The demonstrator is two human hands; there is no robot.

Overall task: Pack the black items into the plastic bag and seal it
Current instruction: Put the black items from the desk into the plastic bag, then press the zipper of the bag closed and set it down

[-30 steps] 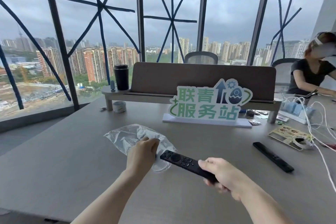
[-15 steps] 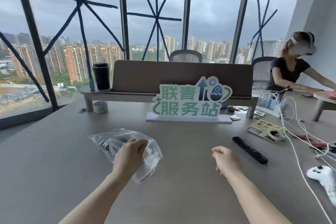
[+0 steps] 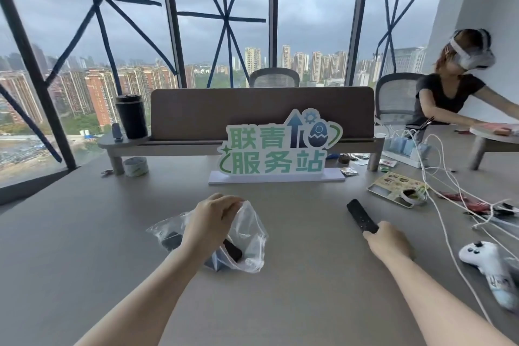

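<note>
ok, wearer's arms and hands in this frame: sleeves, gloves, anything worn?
Both forearms are bare up to the frame edge: no sleeves in view. The left hand and right hand have no gloves, and no watch, rings or bands show on the visible sides.

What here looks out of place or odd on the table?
Nothing is spilled or broken. The white cables lie in a loose tangle across the right side of the table, near the white controller. The bag, held by the left hand, is crumpled but looks whole.
</note>
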